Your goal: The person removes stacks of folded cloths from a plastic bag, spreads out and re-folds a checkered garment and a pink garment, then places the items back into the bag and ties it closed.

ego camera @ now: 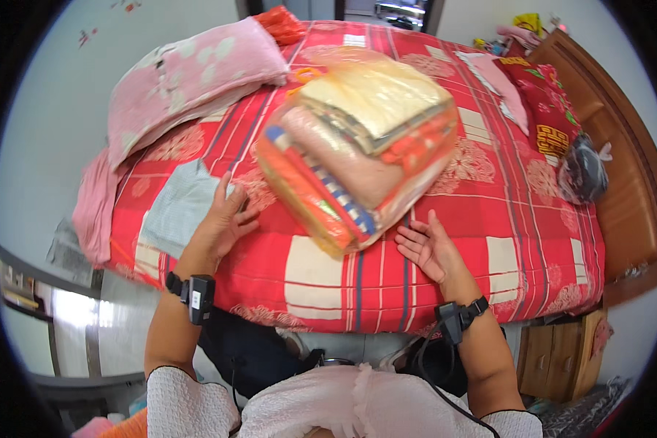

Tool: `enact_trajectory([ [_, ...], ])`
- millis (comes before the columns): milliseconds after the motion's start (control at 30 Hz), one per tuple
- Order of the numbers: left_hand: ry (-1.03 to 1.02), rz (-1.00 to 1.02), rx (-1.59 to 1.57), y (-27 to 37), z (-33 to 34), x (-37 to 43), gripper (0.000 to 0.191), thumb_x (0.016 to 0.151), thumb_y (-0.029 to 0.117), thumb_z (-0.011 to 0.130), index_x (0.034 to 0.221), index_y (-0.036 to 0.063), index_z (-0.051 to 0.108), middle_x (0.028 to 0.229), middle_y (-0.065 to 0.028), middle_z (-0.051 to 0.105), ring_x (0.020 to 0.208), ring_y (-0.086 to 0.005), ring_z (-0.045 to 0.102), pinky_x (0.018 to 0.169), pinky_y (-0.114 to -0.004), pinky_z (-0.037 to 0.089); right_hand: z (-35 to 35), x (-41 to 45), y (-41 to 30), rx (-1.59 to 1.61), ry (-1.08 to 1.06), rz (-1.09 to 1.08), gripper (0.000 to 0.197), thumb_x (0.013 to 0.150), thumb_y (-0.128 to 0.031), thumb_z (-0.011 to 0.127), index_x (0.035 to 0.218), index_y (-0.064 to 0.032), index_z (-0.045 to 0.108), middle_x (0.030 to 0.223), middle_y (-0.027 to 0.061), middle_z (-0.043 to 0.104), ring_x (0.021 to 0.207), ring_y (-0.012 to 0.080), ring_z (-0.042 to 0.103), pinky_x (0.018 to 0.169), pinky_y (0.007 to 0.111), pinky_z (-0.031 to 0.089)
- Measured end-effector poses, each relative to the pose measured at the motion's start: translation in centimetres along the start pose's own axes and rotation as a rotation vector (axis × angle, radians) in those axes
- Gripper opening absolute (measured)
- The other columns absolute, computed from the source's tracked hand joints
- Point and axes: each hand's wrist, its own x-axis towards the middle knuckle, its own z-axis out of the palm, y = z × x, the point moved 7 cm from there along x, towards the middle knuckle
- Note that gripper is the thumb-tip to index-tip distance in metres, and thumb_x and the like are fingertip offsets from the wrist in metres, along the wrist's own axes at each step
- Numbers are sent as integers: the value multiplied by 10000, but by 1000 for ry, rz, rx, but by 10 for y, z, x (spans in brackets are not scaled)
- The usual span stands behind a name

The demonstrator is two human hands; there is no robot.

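A clear plastic bag (356, 159) full of folded textiles lies on the red patterned bedspread (383, 290). Through its film show a cream folded cloth (386, 98), a pink rolled piece (339, 153), a blue-and-white checked edge (328, 183) and orange fabric (306, 202). My left hand (227, 219) is held empty with fingers spread, left of the bag and over the edge of a pale blue-grey folded cloth (178, 208). Off the bag's lower right corner, my right hand (430, 246) is also empty, palm turned inward and fingers extended. Neither hand grips the bag.
A pink fleecy quilt (197, 82) is heaped at the far left, with an orange plastic bag (282, 24) behind it. Along the brown headboard (624, 180) sit a red floral pillow (547, 104) and a dark bundle in clear plastic (583, 169). A wooden cabinet (553, 356) stands lower right.
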Motion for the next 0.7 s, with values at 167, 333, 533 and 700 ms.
enact_trajectory([
  [167, -191, -167, -90, -37, 43, 62, 807, 777, 633, 524, 1403, 235, 206, 1416, -112, 277, 1172, -290, 418, 937, -468, 384, -9, 29, -37, 142, -19, -34, 999, 714, -651, 591, 1389, -53, 161, 1368, 227, 271, 1235, 361, 332, 1046, 477, 253],
  [333, -218, -25, -244, -24, 87, 77, 633, 839, 418, 584, 1326, 102, 331, 1329, -95, 413, 1208, -274, 410, 1020, -454, 332, 16, 89, -96, 278, -252, -398, 638, 853, -490, 529, 1338, -121, 341, 1327, 80, 408, 1215, 284, 392, 999, 477, 346],
  [533, -194, -120, -294, -23, 86, 119, 475, 859, 298, 565, 1239, 49, 425, 1198, -106, 530, 1094, -228, 520, 941, -401, 440, -29, 136, -171, 192, -79, -475, 677, 818, -525, 559, 1270, -45, 402, 1250, 148, 480, 1142, 271, 470, 985, 409, 388],
  [700, -316, -91, -231, -17, 86, 180, 560, 889, 396, 519, 1291, 31, 382, 1250, -145, 495, 1125, -250, 508, 934, -396, 455, -44, 150, -171, 103, -126, -397, 627, 804, -486, 605, 1246, -69, 451, 1224, 123, 521, 1095, 241, 520, 945, 393, 423],
])
